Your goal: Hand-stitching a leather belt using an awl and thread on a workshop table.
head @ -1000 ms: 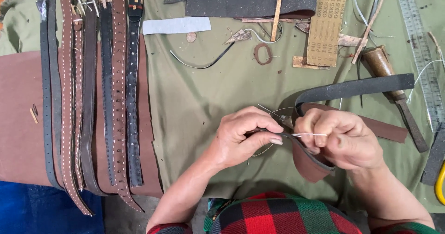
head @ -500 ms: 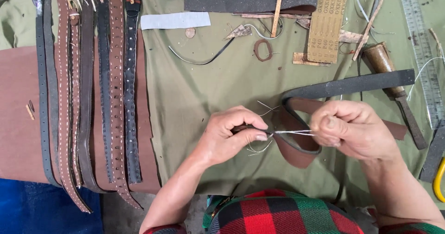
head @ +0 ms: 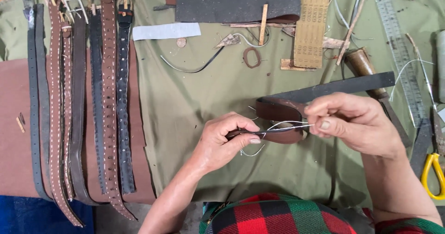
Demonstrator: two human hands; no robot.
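A brown leather belt strap point(head: 280, 108) is folded into a loop over the green cloth point(head: 194, 99). My left hand point(head: 227, 139) pinches the strap's lower edge between thumb and fingers. My right hand point(head: 354, 122) sits to the right of the loop, with its fingers closed on a thin white thread point(head: 289, 127) that runs taut from the strap. A needle may be between the fingers, but it is too small to tell. A loose thread end curls below my left hand.
Several finished belts point(head: 92, 104) lie side by side at the left on brown leather. A dark sheet point(head: 236, 2), a metal ruler point(head: 398, 53), a black strip point(head: 343, 86), a wooden-handled tool point(head: 364, 64) and yellow-handled scissors point(head: 433, 171) surround the work.
My right hand has moved right and up, drawing the thread out longer and tauter. The strap loop has shifted slightly with it. My left hand keeps its pinch.
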